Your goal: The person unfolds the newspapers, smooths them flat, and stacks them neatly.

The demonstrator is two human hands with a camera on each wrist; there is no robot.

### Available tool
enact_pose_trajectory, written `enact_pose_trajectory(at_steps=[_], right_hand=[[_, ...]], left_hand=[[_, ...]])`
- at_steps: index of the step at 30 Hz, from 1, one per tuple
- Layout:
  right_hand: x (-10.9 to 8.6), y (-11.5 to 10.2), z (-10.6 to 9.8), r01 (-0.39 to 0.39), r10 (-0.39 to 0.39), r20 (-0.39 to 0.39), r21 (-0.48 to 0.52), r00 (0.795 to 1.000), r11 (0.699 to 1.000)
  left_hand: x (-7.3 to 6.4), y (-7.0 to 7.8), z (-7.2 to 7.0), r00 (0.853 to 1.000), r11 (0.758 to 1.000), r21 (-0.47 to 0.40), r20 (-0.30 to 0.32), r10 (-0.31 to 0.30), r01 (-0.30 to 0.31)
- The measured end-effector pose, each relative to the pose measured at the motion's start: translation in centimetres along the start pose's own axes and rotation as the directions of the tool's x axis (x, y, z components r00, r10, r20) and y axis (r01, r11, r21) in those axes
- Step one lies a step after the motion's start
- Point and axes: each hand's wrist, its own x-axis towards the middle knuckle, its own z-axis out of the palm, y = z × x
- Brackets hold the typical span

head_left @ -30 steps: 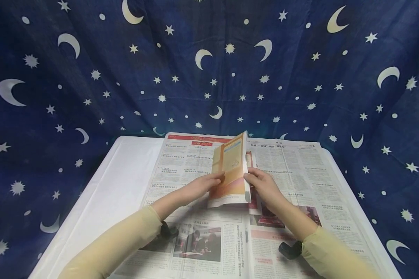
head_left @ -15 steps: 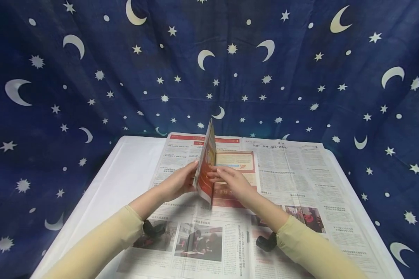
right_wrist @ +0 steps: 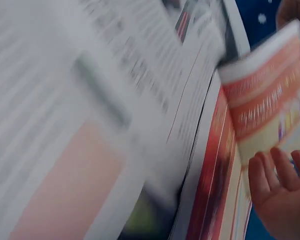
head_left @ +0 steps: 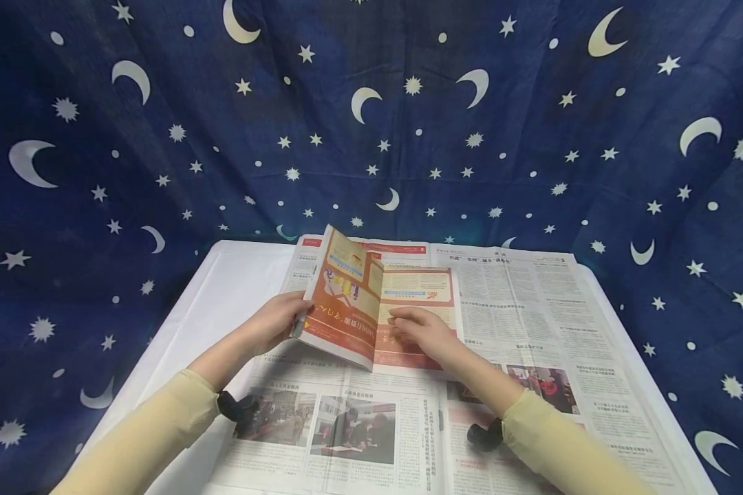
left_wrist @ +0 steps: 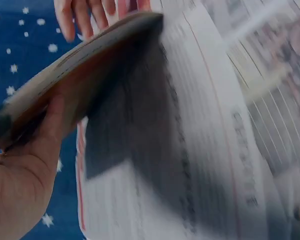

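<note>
An open booklet (head_left: 347, 295) with orange-red and cream printed pages stands over the newspaper, its left half tilted up and its right half lying flat. My left hand (head_left: 276, 317) grips the outer edge of the raised half, thumb on the printed side. In the left wrist view the thumb and palm (left_wrist: 27, 170) hold the booklet's edge (left_wrist: 80, 60). My right hand (head_left: 425, 332) lies over the right page with its fingers pointing at the fold. The right wrist view shows those fingers (right_wrist: 277, 172) extended and apart, in front of the raised page (right_wrist: 262, 95).
Newspaper sheets (head_left: 514, 309) with photos cover most of the white table (head_left: 223, 289). Behind it hangs a dark blue cloth (head_left: 322, 103) with moons and stars. A black wrist device (head_left: 486, 435) sits at the right cuff, another (head_left: 237, 407) at the left.
The booklet's raised part has swung over to the left and its inner pages now show. My left hand has moved left with it, while the right has let go of the edge.
</note>
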Motion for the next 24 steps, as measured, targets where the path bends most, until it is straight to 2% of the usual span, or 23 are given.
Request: enact_pose_trajectory(at_steps=[4,10,14,16,24], right_hand=[[-0.7,0.7,-2.7,-0.069,0.058,-0.139,-0.076,0.989,0.995],[-2.2,1.6,-6.6,-0.167,0.122,-0.291,-0.136,0.949,0.976],[-2.9,2.3,-8.0,-0.19,0.153,-0.315,-0.09,0.937,0.978],[-3.1,2.7,-8.5,-0.189,0.166,-0.306,-0.046,0.937,0.981],[-3.3,3.7,-9.2,-0.229,0.236,-0.278,0.058,0.931,0.972]], left_hand=[[0.1,-1.2,-1.5,0.999,0.997,0.071,-0.039,-0.024,0.027],[0.6,-2.6,-2.6,0.994,0.992,0.095,-0.08,-0.078,0.086],[0.9,-3.4,-2.8,0.991,0.99,0.092,-0.092,-0.101,0.109],[1.0,-3.9,-2.9,0.989,0.988,0.097,-0.097,-0.109,0.118],[1.2,-5.2,-2.5,0.988,0.987,0.082,-0.086,-0.129,0.136]])
